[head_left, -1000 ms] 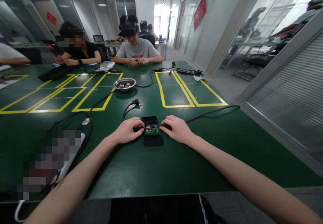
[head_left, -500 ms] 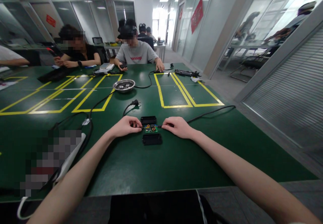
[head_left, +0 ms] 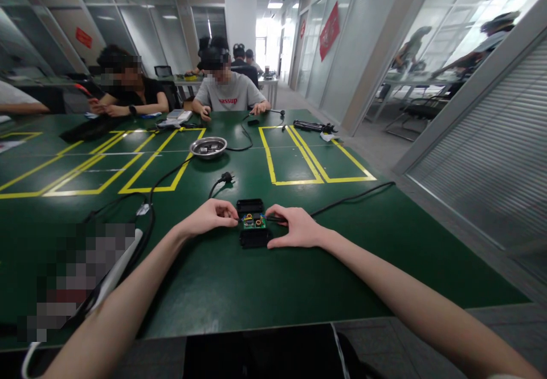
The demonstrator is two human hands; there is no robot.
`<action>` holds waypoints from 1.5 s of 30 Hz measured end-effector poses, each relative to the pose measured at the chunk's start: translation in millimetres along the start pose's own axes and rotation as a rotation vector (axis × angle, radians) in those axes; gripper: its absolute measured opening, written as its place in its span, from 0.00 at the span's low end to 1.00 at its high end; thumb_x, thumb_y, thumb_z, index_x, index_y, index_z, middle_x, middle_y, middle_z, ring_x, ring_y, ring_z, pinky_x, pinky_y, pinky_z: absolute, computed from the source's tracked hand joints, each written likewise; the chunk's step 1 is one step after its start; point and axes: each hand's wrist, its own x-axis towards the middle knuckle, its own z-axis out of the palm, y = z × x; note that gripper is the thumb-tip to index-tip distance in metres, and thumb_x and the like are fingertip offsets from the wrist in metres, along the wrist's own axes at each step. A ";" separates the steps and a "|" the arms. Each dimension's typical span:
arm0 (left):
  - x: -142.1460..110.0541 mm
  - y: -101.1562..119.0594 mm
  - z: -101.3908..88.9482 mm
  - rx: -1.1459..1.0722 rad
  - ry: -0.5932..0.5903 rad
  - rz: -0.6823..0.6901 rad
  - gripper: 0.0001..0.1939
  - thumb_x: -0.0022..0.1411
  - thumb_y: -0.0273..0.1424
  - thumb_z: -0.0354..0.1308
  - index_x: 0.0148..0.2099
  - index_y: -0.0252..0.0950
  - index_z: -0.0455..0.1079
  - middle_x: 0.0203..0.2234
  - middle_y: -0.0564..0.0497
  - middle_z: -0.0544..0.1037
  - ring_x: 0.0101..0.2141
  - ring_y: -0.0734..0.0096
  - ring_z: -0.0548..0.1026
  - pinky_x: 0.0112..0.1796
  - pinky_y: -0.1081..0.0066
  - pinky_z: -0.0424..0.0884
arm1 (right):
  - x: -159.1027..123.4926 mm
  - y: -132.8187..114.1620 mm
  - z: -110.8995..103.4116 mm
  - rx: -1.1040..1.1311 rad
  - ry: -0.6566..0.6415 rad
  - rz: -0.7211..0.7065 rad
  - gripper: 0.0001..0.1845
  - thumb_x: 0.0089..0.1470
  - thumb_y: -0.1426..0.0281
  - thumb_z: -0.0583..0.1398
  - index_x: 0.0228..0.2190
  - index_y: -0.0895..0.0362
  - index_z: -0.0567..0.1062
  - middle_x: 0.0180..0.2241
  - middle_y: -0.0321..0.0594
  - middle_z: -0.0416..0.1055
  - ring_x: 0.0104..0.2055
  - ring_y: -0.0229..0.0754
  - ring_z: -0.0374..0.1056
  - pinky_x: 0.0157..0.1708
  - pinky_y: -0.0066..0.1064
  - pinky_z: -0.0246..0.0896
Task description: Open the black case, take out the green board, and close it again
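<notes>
A small green circuit board [head_left: 255, 222] with copper-wound coils lies between two black plastic case halves, the far half [head_left: 250, 204] and the near half [head_left: 253, 239]. My left hand [head_left: 211, 216] is closed in a pinch at the board's left end, on the black cable there; the grip point is partly hidden. My right hand [head_left: 299, 226] has thumb and fingers apart: the fingertips rest by the board's right end, over the black power cable [head_left: 342, 200], and the thumb reaches the near half's right edge. A plug [head_left: 227, 177] lies beyond my left hand.
A metal bowl [head_left: 208, 147] with small metal parts stands farther off. Yellow tape [head_left: 297, 183] marks rectangles on the green table [head_left: 205, 293]. A power strip [head_left: 111, 270], partly blurred out, and cables lie left. Across the table, people handle items; a folded black tripod [head_left: 314, 126] lies far right.
The near case half and the board now sit closer together. My right hand has opened, its thumb moving down to the near half. My left hand keeps its pinch.
</notes>
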 end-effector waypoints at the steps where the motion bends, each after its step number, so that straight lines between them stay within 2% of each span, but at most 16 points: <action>1: 0.2 0.0 0.3 0.002 0.004 -0.001 0.16 0.49 0.40 0.72 0.33 0.33 0.75 0.22 0.57 0.74 0.25 0.75 0.68 0.29 0.75 0.62 | 0.1 -1.7 1.5 0.020 0.002 0.017 0.35 0.40 0.51 0.76 0.47 0.53 0.77 0.45 0.41 0.80 0.43 0.49 0.78 0.43 0.38 0.72; 8: 0.9 1.7 2.0 0.014 0.029 -0.010 0.16 0.48 0.40 0.72 0.32 0.34 0.76 0.22 0.56 0.73 0.25 0.74 0.68 0.28 0.74 0.62 | 1.5 -8.0 7.1 0.170 -0.014 0.095 0.35 0.36 0.52 0.77 0.45 0.56 0.83 0.45 0.43 0.82 0.44 0.51 0.80 0.43 0.39 0.78; 13: 0.3 2.1 2.4 0.006 0.024 -0.010 0.17 0.47 0.41 0.73 0.32 0.34 0.76 0.21 0.57 0.72 0.24 0.74 0.68 0.28 0.74 0.62 | 3.0 -6.4 12.1 0.126 0.022 0.137 0.20 0.45 0.58 0.74 0.39 0.54 0.85 0.38 0.39 0.83 0.40 0.47 0.80 0.41 0.35 0.78; 18: -0.2 3.5 2.7 0.004 0.034 -0.012 0.17 0.48 0.42 0.73 0.32 0.35 0.75 0.21 0.57 0.72 0.25 0.73 0.68 0.29 0.74 0.63 | 6.8 -6.5 11.7 0.169 0.040 0.192 0.34 0.40 0.56 0.76 0.50 0.53 0.83 0.47 0.42 0.82 0.44 0.49 0.79 0.44 0.37 0.76; 22: -0.2 4.5 1.9 -0.014 0.033 -0.015 0.17 0.47 0.41 0.73 0.32 0.35 0.75 0.21 0.57 0.72 0.25 0.74 0.68 0.28 0.74 0.63 | 10.8 -13.3 1.6 0.102 -0.090 0.252 0.40 0.41 0.56 0.76 0.56 0.55 0.80 0.30 0.36 0.79 0.33 0.44 0.75 0.36 0.34 0.68; 24: -0.2 4.9 1.0 -0.018 0.038 -0.013 0.17 0.47 0.41 0.72 0.32 0.34 0.75 0.21 0.57 0.72 0.24 0.74 0.67 0.28 0.75 0.62 | 13.0 -16.4 -1.8 0.148 -0.142 0.243 0.41 0.42 0.58 0.76 0.58 0.55 0.78 0.27 0.32 0.76 0.31 0.42 0.73 0.35 0.32 0.64; 31: -1.4 7.2 -0.6 -0.017 0.017 -0.020 0.17 0.46 0.42 0.72 0.31 0.34 0.74 0.21 0.57 0.71 0.24 0.75 0.66 0.28 0.74 0.60 | 17.7 -18.2 3.8 0.166 -0.126 0.199 0.36 0.39 0.59 0.76 0.51 0.55 0.82 0.43 0.40 0.82 0.43 0.48 0.77 0.41 0.34 0.69; 37: -2.2 5.8 -0.8 -0.010 0.013 -0.010 0.19 0.47 0.43 0.73 0.32 0.34 0.74 0.20 0.58 0.70 0.24 0.75 0.65 0.28 0.74 0.60 | 15.0 -18.5 9.9 0.049 -0.030 0.141 0.31 0.41 0.56 0.76 0.47 0.55 0.82 0.36 0.39 0.82 0.39 0.48 0.77 0.39 0.34 0.68; 43: -1.8 3.8 -0.6 0.008 -0.012 -0.003 0.20 0.48 0.44 0.74 0.32 0.34 0.74 0.20 0.58 0.70 0.24 0.76 0.65 0.27 0.75 0.60 | 11.9 -18.0 13.5 0.008 0.039 0.186 0.27 0.42 0.55 0.76 0.43 0.54 0.83 0.38 0.40 0.82 0.40 0.48 0.78 0.41 0.35 0.68; 45: -1.8 4.0 -0.3 0.012 -0.023 -0.004 0.20 0.47 0.44 0.74 0.32 0.33 0.75 0.20 0.58 0.71 0.24 0.76 0.65 0.27 0.74 0.60 | 10.5 -16.5 13.5 0.033 0.049 0.185 0.28 0.42 0.55 0.76 0.44 0.53 0.82 0.37 0.39 0.81 0.38 0.47 0.77 0.39 0.34 0.67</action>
